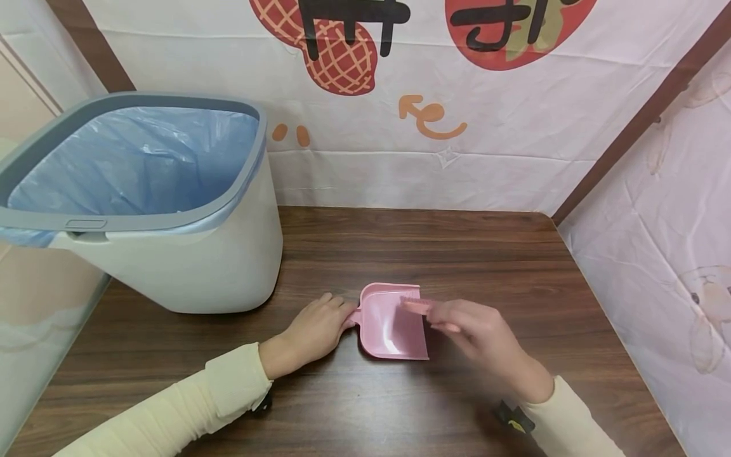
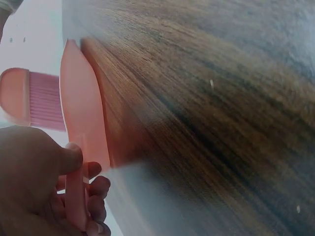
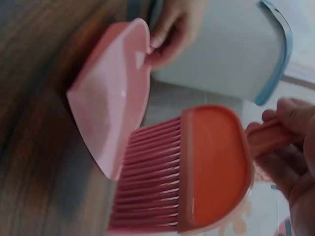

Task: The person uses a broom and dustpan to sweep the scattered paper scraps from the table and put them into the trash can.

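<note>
A pink dustpan (image 1: 388,324) lies on the wooden table with its wide lip facing right. My left hand (image 1: 320,327) grips its short handle, thumb on top and fingers curled beneath, as the left wrist view shows. My right hand (image 1: 485,336) holds a small pink hand brush (image 3: 216,167) by the handle. In the head view the brush overlaps the dustpan's open edge. The right wrist view shows its bristles (image 3: 147,177) pointing toward the pan. Nothing shows lying in the dustpan (image 3: 113,98).
A white bin (image 1: 228,260) with a grey rim and a blue liner bag (image 1: 171,158) stands at the table's back left. A printed white cloth (image 1: 360,165) hangs behind the brown wooden table (image 1: 457,254). Tiny pale specks (image 2: 212,83) lie on the table near the dustpan.
</note>
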A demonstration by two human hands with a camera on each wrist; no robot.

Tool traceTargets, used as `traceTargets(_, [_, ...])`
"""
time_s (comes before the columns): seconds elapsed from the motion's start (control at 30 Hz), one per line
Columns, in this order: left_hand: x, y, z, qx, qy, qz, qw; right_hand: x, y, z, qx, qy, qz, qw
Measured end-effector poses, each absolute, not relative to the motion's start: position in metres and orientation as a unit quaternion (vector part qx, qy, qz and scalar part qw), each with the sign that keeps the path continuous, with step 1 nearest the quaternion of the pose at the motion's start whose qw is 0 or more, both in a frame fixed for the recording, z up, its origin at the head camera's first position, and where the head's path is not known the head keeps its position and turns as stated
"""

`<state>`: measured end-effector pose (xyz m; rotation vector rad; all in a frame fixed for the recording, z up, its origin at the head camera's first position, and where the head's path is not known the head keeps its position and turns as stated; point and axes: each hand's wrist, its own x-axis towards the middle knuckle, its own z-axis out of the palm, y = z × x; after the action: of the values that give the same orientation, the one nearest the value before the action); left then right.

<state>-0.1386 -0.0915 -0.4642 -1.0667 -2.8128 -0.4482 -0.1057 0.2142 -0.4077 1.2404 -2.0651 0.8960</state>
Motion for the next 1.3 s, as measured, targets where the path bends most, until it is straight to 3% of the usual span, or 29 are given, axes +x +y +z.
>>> traceTargets(0.3, [-0.139, -0.091, -0.463, -0.352, -0.923, -0.148, 0.052, -0.106, 0.196, -0.424, 0.564, -0.725, 0.295, 0.263])
traceTargets(0.63, [-0.139, -0.09, -0.461, -0.341, -0.927, -0.149, 0.037, -0.109, 0.19, -0.441, 0.589, -0.719, 0.298, 0.218])
traceTargets(0.9, [-0.139, -0.091, -0.461, -0.35, -0.925, -0.142, 0.042, -0.108, 0.188, -0.449, 0.572, -0.755, 0.295, 0.125])
traceTargets(1.3, [-0.14, -0.091, -0.46, -0.346, -0.928, -0.139, 0.026, -0.104, 0.186, -0.455, 0.564, -0.784, 0.256, 0.037])
